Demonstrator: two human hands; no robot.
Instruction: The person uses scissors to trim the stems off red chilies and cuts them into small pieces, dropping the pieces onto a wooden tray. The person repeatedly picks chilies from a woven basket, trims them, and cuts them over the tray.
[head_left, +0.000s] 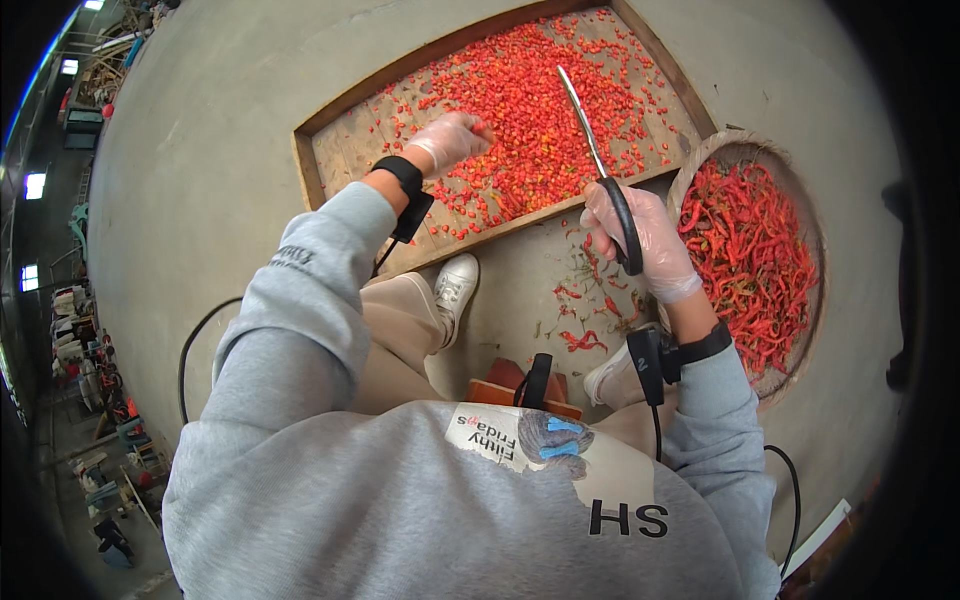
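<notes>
My left hand (454, 142), in a clear plastic glove, is over the left part of a shallow wooden tray (495, 226). Its fingers are curled together near a bit of red; whether they grip it cannot be told. Many small red pepper pieces (525, 127) are spread in the tray. In my gloved right hand (641, 232) is a pair of black-handled scissors (583, 120), with the metal blades pointing up and away over the tray and looking closed. Right of that hand stands a round woven basket (817, 262) heaped with long red chili peppers (742, 262).
Chili scraps and stems (581, 341) lie on the concrete floor between my white shoes (456, 289). An orange-brown seat-like object with a black strap (534, 382) is between my legs. Cables hang from both wrist devices. Mixed clutter (90, 375) lines the far left.
</notes>
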